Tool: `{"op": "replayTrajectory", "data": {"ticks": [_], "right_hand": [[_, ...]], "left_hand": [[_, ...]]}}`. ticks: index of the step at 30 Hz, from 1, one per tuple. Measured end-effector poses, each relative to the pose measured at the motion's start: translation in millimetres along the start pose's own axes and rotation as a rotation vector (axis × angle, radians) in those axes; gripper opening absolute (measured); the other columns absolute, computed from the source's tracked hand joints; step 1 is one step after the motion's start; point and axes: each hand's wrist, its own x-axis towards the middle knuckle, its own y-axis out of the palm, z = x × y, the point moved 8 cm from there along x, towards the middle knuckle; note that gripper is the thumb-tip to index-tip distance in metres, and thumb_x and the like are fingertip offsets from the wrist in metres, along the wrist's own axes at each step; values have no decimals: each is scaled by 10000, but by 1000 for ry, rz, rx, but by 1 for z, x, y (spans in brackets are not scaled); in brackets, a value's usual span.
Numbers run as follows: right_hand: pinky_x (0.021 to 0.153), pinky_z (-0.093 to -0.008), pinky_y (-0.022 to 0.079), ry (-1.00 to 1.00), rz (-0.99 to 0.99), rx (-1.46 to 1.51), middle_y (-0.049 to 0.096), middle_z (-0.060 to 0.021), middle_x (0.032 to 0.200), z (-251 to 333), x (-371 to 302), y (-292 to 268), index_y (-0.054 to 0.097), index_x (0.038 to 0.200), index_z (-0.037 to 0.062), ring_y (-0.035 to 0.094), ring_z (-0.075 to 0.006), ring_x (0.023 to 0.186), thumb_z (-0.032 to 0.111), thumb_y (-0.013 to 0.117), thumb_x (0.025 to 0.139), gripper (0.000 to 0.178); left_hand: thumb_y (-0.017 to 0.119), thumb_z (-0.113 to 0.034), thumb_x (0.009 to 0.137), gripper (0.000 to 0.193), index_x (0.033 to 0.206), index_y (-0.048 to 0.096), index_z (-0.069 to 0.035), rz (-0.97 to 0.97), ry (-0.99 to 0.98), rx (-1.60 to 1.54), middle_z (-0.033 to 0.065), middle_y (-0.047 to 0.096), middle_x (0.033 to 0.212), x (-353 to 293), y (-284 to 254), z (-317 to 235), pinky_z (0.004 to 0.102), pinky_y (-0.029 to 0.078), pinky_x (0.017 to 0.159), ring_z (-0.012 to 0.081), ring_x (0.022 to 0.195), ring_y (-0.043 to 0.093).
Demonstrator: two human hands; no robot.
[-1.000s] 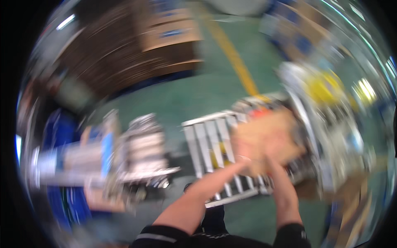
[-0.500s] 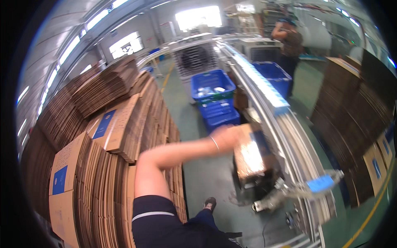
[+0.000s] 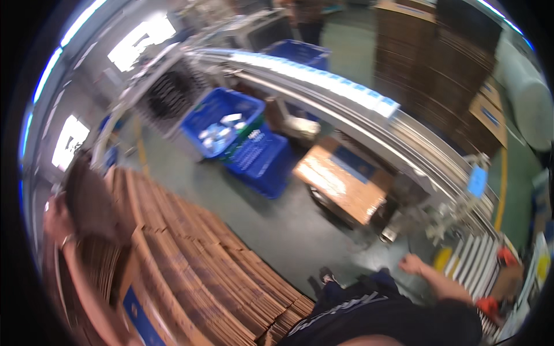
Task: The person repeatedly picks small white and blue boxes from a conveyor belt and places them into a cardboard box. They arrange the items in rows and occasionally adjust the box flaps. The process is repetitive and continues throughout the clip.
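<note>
My left hand point(image 3: 56, 219), with a band at its wrist, is at the far left, closed at the edge of a brown flattened cardboard box point(image 3: 97, 205). This box stands tilted above the stack and is blurred, so the fingertips are hard to make out. Below it run long rows of flattened cardboard boxes point(image 3: 202, 259). At the lower right, my right hand point(image 3: 411, 264) hangs over the floor in a loose fist, with nothing visible in it. Between the hands, farther off, a brown carton point(image 3: 340, 179) with a blue patch sits beside the conveyor.
A conveyor point(image 3: 323, 89) carrying a row of small blue and white packs crosses diagonally. Blue crates point(image 3: 262, 164) are stacked on the floor, the top one holding white items. Rollers point(image 3: 470, 259) lie near my right side. More cardboard stacks point(image 3: 427, 69) stand beyond the conveyor.
My left hand has gone from the carton beside the conveyor to the flattened boxes at far left. The view has turned, and my right hand has come into sight.
</note>
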Motion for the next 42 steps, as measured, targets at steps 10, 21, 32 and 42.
{"op": "replayTrajectory", "data": {"ticks": [10,21,32,42], "right_hand": [[994,-394,376,-934,-1344,80,498,-180,1278,350,-82,-361,395,1344,64,460,-318,1207,308,750,714,763],[913,-460,416,-253,-995,-259,563,-210,1115,315,66,-429,499,1126,-31,529,-354,1080,544,596,785,675],[519,-453,492,554,-772,-185,623,-221,700,244,16,-391,545,921,-55,639,-328,628,311,515,870,371],[1065,-401,285,-197,-281,510,371,-218,1364,363,62,-270,311,1384,25,346,-344,1279,442,434,934,626]], "left_hand": [[522,-252,935,298,892,590,34,-33,626,-1902,59,589,877,60,-130,-430,224,382,637,106,747,476],[656,-297,779,730,1336,318,33,78,807,-1497,196,298,1421,-94,50,-789,542,165,1079,396,1336,224],[546,-191,776,300,507,448,-105,236,1961,-2202,44,451,553,-77,32,-744,347,375,674,244,637,457],[683,-288,717,642,1232,465,26,-185,1183,-1510,173,510,1181,-79,57,-825,519,348,950,313,1148,464]]}}
